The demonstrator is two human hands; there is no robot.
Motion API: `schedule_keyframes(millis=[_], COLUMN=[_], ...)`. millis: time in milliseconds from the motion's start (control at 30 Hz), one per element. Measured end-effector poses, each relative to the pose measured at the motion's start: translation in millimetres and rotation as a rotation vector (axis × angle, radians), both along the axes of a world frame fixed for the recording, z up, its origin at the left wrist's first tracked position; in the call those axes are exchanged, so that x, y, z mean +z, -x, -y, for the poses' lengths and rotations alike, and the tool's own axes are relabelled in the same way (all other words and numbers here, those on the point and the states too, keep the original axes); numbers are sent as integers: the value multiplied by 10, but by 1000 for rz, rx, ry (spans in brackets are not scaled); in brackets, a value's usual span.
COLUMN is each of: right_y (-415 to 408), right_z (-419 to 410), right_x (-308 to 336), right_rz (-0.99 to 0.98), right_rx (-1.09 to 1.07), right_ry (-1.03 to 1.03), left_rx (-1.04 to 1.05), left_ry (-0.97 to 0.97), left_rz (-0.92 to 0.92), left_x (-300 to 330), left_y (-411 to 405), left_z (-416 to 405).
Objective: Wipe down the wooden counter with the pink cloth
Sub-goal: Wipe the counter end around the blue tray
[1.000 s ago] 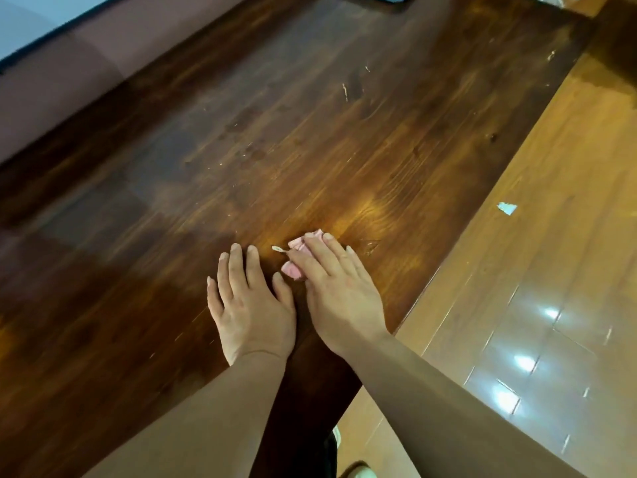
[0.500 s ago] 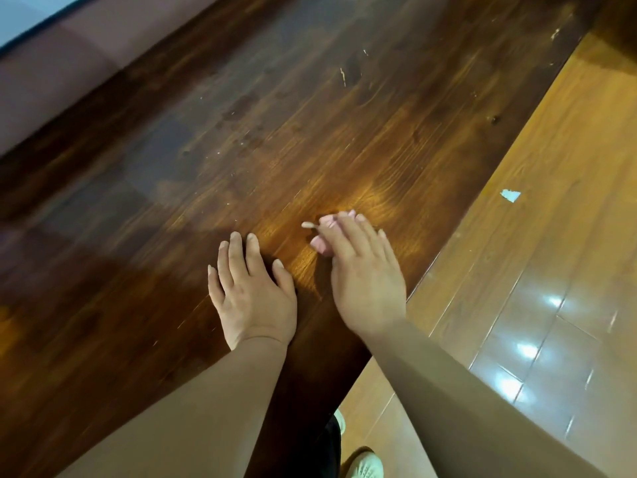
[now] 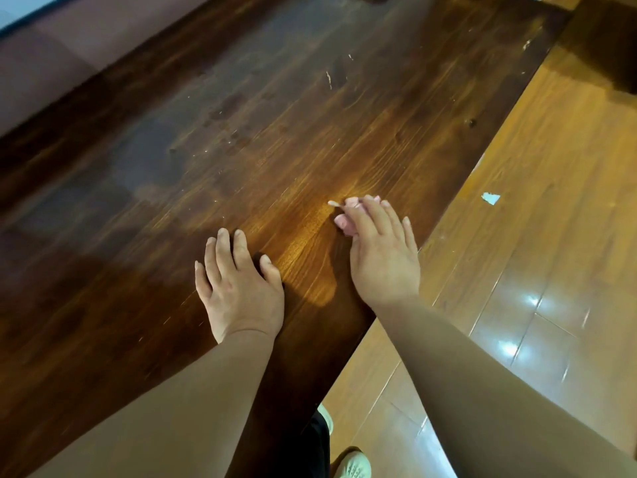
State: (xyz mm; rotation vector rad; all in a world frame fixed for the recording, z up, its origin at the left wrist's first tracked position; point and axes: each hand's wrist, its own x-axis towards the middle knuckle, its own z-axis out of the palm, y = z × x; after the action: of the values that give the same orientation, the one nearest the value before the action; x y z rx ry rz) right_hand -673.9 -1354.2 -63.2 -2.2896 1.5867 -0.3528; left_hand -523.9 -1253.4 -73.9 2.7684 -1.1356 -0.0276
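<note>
The dark wooden counter (image 3: 241, 139) runs diagonally from lower left to upper right. My right hand (image 3: 381, 251) lies near its right edge, fingers pressing a small bunched pink cloth (image 3: 346, 220) onto the wood; most of the cloth is hidden under the fingers, and a pale tag sticks out to the left. My left hand (image 3: 238, 288) rests flat on the counter, palm down and fingers spread, holding nothing, a hand's width left of the right hand.
The counter's right edge drops to a glossy orange wood floor (image 3: 534, 270) with a small white scrap (image 3: 490, 198) on it. Pale scratches (image 3: 329, 79) mark the far counter. A purple wall (image 3: 51, 63) borders the left side. My shoes (image 3: 351, 467) show below.
My right hand has slid the pink cloth to the right and away from the left hand, opening a gap between them. The left hand has stayed planted on the counter.
</note>
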Motion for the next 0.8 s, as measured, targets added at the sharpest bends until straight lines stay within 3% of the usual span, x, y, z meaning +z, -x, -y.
schedule_keyframes(millis=[133,233,467,667,800], right_y=[-38,58,47,135,185], right_z=[-273,-565,-50,-794,-404], right_x=[-16,-75,-47,-122,-80], right_rz=[37,6,71,73,166], right_rx=[-99,-38,-170,-103,-151], right_ry=[20,57,38,101,80], left_rx=[2,0,-3,-24,-25], left_ry=[3,11,14,85,89], left_rz=[8,13,15,-5,-8], left_x=[-10,-13,-26,-7,-22], left_y=[-2,-4,-3,2,-3], left_z=[5,3,5,-31,-23])
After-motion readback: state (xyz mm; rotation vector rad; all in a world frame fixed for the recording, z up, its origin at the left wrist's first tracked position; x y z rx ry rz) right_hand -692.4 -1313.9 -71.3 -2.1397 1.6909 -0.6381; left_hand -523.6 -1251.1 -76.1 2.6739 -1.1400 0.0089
